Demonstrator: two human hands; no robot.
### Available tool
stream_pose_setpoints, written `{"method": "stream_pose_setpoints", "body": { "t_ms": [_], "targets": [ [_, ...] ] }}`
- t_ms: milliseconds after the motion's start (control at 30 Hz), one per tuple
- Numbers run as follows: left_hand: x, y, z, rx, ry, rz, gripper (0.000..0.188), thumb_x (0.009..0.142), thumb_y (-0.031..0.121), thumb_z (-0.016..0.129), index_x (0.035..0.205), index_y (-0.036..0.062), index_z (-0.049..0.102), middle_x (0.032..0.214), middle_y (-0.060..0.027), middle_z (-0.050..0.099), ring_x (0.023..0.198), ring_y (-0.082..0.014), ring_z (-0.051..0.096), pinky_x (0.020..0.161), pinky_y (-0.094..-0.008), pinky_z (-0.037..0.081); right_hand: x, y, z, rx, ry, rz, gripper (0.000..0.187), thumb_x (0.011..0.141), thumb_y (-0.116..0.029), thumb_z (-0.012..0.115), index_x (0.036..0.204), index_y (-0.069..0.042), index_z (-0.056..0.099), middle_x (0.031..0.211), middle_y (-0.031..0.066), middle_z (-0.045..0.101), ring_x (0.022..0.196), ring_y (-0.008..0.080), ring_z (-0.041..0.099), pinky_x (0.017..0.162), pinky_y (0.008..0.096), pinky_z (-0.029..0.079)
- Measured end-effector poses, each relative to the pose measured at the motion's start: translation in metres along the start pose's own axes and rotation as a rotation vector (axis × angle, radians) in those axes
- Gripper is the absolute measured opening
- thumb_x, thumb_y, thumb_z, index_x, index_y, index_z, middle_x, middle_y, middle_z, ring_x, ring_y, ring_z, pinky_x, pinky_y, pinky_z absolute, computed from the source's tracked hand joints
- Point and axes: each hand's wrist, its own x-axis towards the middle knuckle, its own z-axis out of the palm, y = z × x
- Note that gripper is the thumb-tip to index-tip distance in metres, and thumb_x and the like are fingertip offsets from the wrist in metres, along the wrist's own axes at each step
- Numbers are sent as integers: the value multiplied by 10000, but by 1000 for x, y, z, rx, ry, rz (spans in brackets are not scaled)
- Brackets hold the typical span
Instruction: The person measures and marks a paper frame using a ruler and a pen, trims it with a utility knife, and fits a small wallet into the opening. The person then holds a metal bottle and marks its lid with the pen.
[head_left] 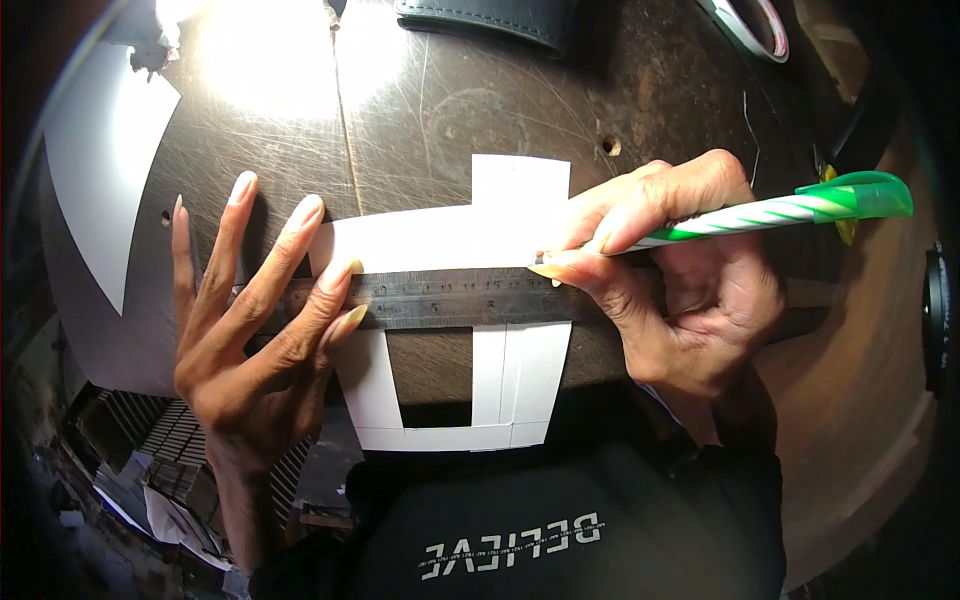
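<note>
Dark, scratched wood makes up the tabletop (430, 150), the broadest thing in view, with a black printed garment (660, 520) along its near edge. In the middle, near the garment, lies the white card cutout (420, 238): a four-sided frame around an opening, with a tab projecting from its far side. The left hand (262, 335) is spread, its thumb and forefinger bearing on the steel ruler (430, 300) that lies across the card. The right hand (700, 285) pinches a ballpoint pen between thumb and fingers, its point at the ruler's far edge, just below the tab. At far left is a pointed piece of white paper (110, 180); a black stitched wallet (490, 14) sits at the top. The green-and-white striped ballpoint pen (745, 217) carries a clear green cap on its back end.

Smallest are the thin lines (512, 375) on the card's right-hand and near strips. The work looks partly done: the opening is formed and those strips are ruled. The line at the ruler's edge seems to be in hand; glare hides whether any of it is drawn, and the far band shows no clear marks.
</note>
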Motion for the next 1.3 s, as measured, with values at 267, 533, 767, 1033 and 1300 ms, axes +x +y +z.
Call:
{"method": "stream_pose_setpoints", "body": {
  "t_ms": [267,533,767,1033,1300],
  "targets": [
    [0,3,-5,40,-12,-25,247,893,264,724,1111,156,768,1315,-135,667,1395,-405,463,1202,-661,198,3,-2,-3,-62,-118,-156,284,821,190,682,1031,47,553,908,165,655,844,208,667,765,278,531],
    [-3,3,-11,30,-17,-9,386,852,434,739,1177,224,748,1397,-77,621,1447,-349,407,1221,-658,110,-8,-10,-17,394,231,101,101,1041,-120,510,1057,-20,511,1021,191,639,879,228,659,832,331,547],
    [-9,-6,-12,-9,-186,91,1064,768,741,651,1555,100,334,1490,-91,533,1479,-317,353,1240,-632,40,-58,-50,-83,-844,-45,221,395,723,-94,839,1062,-19,651,1054,114,629,946,285,602,867,395,460],
    [26,-24,-22,132,-42,145,1108,772,755,651,1593,139,233,1525,-99,489,1478,-340,343,1251,-611,36,-76,-10,-105,-500,240,291,124,888,-78,713,885,-44,594,791,39,645,730,133,577,749,304,418],
    [-12,-12,-16,-13,69,132,995,775,731,659,1563,217,334,1546,-40,466,1504,-259,297,1248,-622,78,-95,-24,-73,-764,357,226,298,811,-118,819,756,-67,531,667,2,507,656,136,412,623,286,363]
  ]
}}
